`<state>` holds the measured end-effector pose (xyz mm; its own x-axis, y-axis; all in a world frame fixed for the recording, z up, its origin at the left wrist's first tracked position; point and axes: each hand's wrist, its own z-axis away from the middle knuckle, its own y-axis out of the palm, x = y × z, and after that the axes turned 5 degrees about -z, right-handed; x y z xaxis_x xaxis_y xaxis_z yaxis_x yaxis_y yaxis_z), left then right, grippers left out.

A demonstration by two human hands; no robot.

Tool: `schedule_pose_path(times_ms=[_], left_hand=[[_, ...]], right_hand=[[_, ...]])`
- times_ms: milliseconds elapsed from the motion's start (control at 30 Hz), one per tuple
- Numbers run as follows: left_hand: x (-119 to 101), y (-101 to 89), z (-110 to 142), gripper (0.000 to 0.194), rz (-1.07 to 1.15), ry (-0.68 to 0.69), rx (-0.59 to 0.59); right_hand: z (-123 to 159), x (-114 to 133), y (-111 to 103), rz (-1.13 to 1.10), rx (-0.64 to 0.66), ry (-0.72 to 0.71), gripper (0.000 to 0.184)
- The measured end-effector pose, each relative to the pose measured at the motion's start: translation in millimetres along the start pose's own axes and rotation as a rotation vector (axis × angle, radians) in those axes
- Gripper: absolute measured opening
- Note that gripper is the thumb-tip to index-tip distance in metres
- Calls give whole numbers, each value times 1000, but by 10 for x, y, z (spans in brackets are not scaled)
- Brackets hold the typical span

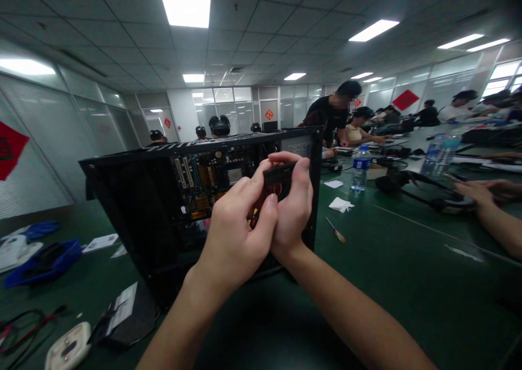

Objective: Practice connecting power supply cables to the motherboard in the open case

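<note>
A small black fan-like part [280, 174] is held between my two hands, a reddish patch showing below its upper edge. My left hand [240, 220] wraps its left side, and my right hand [296, 207] grips the right side, with the thumbs close together in front. Yellow and red bits [253, 217] show between my palms. Just behind stands a black computer case [118, 196] with its side open. Inside it a motherboard [204, 179] with several slots is visible, partly covered by my hands.
On the left lie a blue tray [69, 256], thin cables [24, 326], a dark box with a white label [126, 310] and a white piece [69, 348]. To the right are a screwdriver [336, 231], crumpled tissue [341, 204] and a water bottle [361, 168]. A neighbour's hands [485, 193] rest far right.
</note>
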<state>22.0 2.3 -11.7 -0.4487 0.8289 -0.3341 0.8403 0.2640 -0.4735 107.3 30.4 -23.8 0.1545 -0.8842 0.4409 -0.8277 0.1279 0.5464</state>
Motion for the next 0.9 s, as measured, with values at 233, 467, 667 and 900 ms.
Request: schedule_pose_path(times_ms=[233, 467, 667, 900], left_hand=[[49, -6, 12, 52, -235, 40, 4], [24, -25, 17, 51, -323, -21, 45], [34, -15, 27, 51, -382, -35, 50], [22, -15, 23, 50, -423, -29, 55]], right_hand=[[41, 10, 53, -59, -52, 46, 45], [41, -25, 41, -21, -14, 25, 46], [46, -97, 28, 20, 4, -5, 46], [54, -89, 37, -9, -28, 2, 40]])
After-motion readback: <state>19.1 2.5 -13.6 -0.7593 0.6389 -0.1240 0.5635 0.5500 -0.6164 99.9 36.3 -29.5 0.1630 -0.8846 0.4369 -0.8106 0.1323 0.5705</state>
